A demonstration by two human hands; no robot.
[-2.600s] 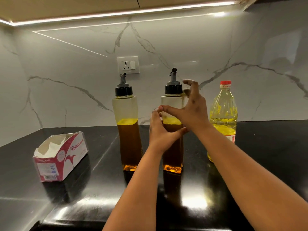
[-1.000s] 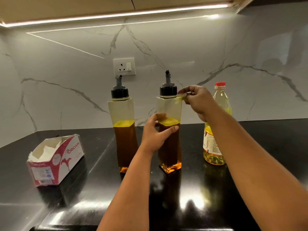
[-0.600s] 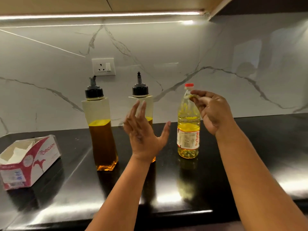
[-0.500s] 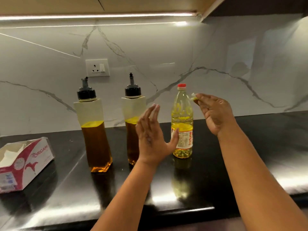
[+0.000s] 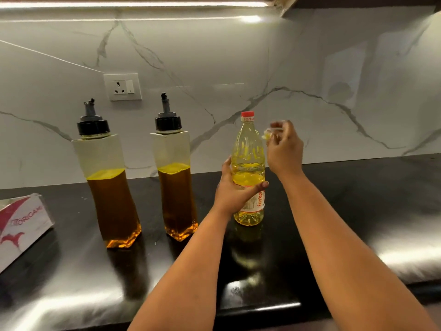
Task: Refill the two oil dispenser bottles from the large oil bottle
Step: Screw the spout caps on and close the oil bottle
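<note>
Two tall clear dispenser bottles with black spout caps stand on the black counter, the left dispenser [image 5: 108,187] and the right dispenser [image 5: 174,182], each a bit over half full of amber oil. To their right stands the large oil bottle [image 5: 249,144] with yellow oil and a red cap. My left hand [image 5: 235,189] grips its middle from the left. My right hand [image 5: 284,149] is raised just right of the bottle's neck and pinches a small pale, clear scrap [image 5: 272,131] between its fingertips.
A red and white Origami tissue box [image 5: 22,223] lies at the far left of the counter [image 5: 358,211]. A wall socket [image 5: 123,87] sits on the marble backsplash behind the dispensers. The counter's front edge runs near the bottom.
My left hand let go of the right dispenser, swung right and took hold of the large oil bottle. My right hand pulled a small scrap off that dispenser and carried it right.
</note>
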